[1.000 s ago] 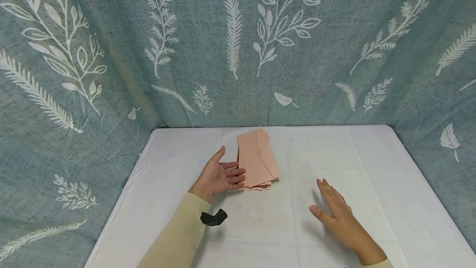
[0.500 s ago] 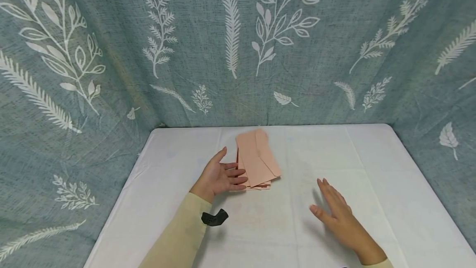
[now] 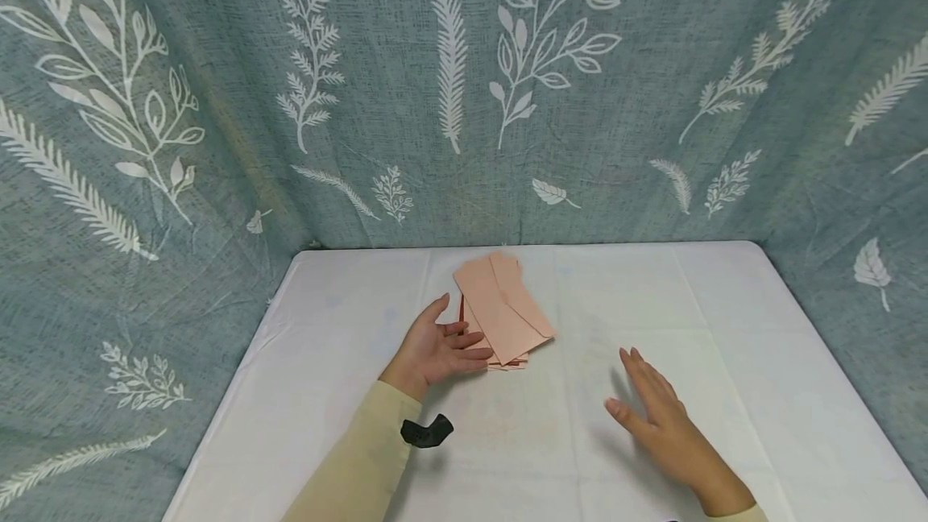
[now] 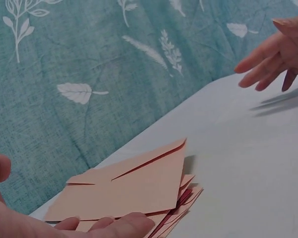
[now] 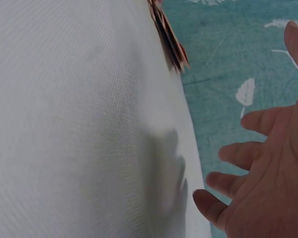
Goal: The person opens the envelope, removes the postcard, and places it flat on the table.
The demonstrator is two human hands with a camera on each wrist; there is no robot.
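A loose stack of peach envelopes [image 3: 516, 362] lies near the far middle of the white table. The top envelope [image 3: 503, 308] sits askew, its near end turned to the right. My left hand [image 3: 438, 349] is at the stack's left side, palm turned up, its relaxed fingers [image 4: 129, 225] against the top envelope's near-left edge; nothing is gripped. In the left wrist view, dark red edges [image 4: 176, 210] show between the lower envelopes. Over the table on the right hovers my right hand [image 3: 656, 421], fingers extended and holding nothing, apart from the stack.
White cloth covers the table [image 3: 652, 296]. A blue-green curtain [image 3: 406, 87] with white leaf prints hangs behind it and along both sides. A black device [image 3: 426, 432] is on my left wrist.
The top envelope has turned on the stack, its near end swinging right and its far end left. My left hand has shifted slightly right with it. The right hand stays nearly still.
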